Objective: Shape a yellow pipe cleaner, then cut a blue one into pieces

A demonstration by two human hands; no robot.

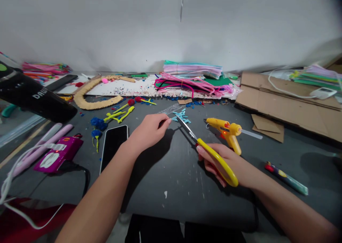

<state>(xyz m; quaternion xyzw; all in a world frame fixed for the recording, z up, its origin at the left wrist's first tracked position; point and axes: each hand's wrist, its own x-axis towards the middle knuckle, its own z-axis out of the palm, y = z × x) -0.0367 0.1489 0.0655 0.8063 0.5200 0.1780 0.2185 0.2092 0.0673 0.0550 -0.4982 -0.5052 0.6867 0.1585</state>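
Observation:
My right hand (217, 159) grips yellow-handled scissors (213, 154), their blades pointing forward and left. The blade tips reach a small heap of light blue cut strips (184, 115) on the dark table. Beside the tips, my left hand (152, 131) is closed, thumb and fingers pinched together; whatever it holds is too small to make out. A clear ruler (171, 109) lies just beyond my left fingers, partly hidden by them. Right of the strips, above my right hand, rests a yellow glue gun (226, 129) with a clear glue stick in its back.
A phone (114, 143) lies by my left forearm, near blue and red pom-pom pieces (98, 123) and a purple power adapter (60, 154). A black tumbler (34, 93) stands at left. Pipe cleaner bundles (187, 84) and cardboard (262, 97) line the wall. A utility knife (287, 179) lies right.

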